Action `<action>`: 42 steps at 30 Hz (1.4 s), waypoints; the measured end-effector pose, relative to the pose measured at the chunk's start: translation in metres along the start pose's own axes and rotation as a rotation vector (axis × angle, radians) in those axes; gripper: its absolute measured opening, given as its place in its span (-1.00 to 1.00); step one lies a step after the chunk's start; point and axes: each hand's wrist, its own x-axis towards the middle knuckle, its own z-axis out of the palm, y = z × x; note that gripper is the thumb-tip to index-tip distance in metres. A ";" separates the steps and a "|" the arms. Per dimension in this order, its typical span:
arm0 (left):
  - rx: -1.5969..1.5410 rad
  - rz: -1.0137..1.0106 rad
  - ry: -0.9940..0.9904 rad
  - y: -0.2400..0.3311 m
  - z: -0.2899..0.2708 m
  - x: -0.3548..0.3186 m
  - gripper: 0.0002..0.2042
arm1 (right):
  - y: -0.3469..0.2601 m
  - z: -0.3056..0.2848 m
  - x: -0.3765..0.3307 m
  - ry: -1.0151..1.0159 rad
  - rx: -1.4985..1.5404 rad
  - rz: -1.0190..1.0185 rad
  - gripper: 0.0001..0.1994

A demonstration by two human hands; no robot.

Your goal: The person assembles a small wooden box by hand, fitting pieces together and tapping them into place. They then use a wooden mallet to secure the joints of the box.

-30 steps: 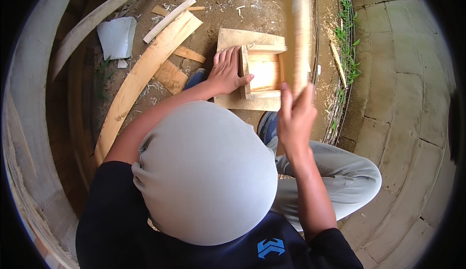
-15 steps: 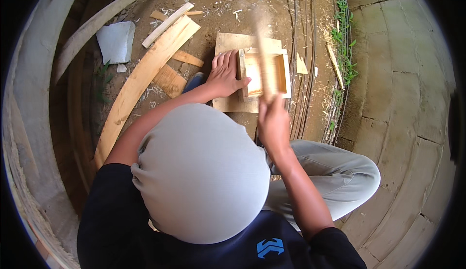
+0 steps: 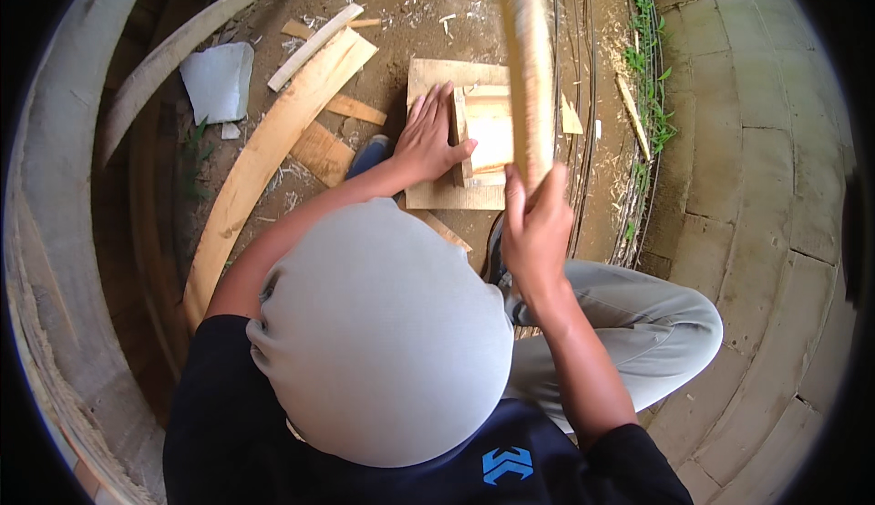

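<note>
A small open wooden box (image 3: 462, 140) rests on a flat wooden board (image 3: 433, 73) on the ground ahead of me. My left hand (image 3: 424, 147) steadies the box's left wall, its fingers stretched along the outside and the thumb hooked over the rim. Wrapped round the lower end of a long wooden bar (image 3: 529, 67) is my right hand (image 3: 540, 236). The bar points away from me, raised over the box's right part and hiding it. The far end of the bar runs out of the picture at the top.
A long pale plank (image 3: 264, 154) and several offcuts lie left of the board. Beyond them sits a whitish slab (image 3: 219, 81). Thin dark rods (image 3: 585, 95) run along the right, beside weeds (image 3: 652, 77) and a block wall (image 3: 747, 186). Wood shavings litter the soil.
The wooden bar and my right hand have moved to the right, and the bar now looks larger and higher. My left hand stays on the box, which has hardly shifted.
</note>
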 end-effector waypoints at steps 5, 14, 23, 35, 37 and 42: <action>0.021 0.024 0.009 0.004 0.000 0.000 0.08 | 0.029 0.025 -0.002 -0.189 -0.224 0.099 -0.73; 0.050 0.034 0.004 0.000 0.001 0.001 0.08 | 0.035 0.023 -0.002 -0.159 -0.303 0.051 -0.76; 0.032 0.021 -0.007 -0.001 0.004 0.001 0.11 | 0.037 0.021 0.000 -0.161 -0.236 0.157 -0.73; 0.062 -0.008 -0.033 -0.001 0.002 0.000 0.07 | 0.021 0.003 0.001 0.026 0.207 0.175 -0.68; 0.065 0.021 -0.028 0.001 0.001 0.002 0.07 | 0.026 0.010 -0.008 0.006 0.106 0.138 -0.71; 0.071 -0.028 -0.063 0.000 0.004 -0.003 0.13 | 0.045 0.020 -0.005 -0.052 -0.026 0.080 -0.75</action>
